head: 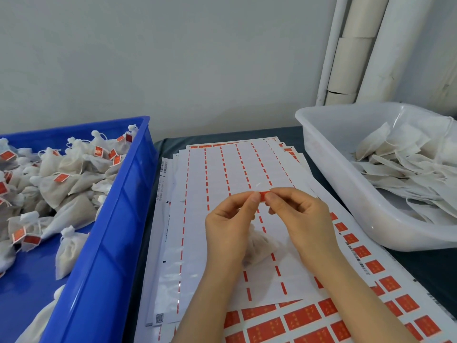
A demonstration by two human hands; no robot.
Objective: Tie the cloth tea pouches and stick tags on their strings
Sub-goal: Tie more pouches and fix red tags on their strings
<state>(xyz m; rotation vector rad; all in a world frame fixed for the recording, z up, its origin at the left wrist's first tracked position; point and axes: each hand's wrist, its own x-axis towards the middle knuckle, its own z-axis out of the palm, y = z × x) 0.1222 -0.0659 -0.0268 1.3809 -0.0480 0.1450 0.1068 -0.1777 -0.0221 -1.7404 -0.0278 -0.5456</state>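
Blue crate (123, 206) at far left, cut off by the frame edge and bottom. It holds a heap of tied pouches (66, 167), white cloth, gathered necks, small red tags on their strings; count unclear, many overlap.

Centre: stack of sticker sheets (222, 169) on a dark table cover (420, 263). Top sheet is mostly peeled, only thin red dashes left between the blank cells. Full red stickers (303, 315) show on the sheets underneath, lower right; print on them too small to read.

Left hand (230, 226) is raised over the sheets, thumb and forefinger pinching the left end of a red tag (262, 195). The tag is small, red, mostly covered by fingertips. Right hand (304, 219) pinches its right end the same way, other fingers curled. String not visible; can't tell whether the tag is on it.

Pouch (259, 243) sits below the tag, between the two wrists, blurred, pale cloth with a brownish fill, partly hidden by the left hand. Hanging or resting on the sheet: can't tell.

White tub (333, 149) at right, cut off at the edge, holds flat untied pouches (408, 164). Pale tubes (358, 45) stand behind it.
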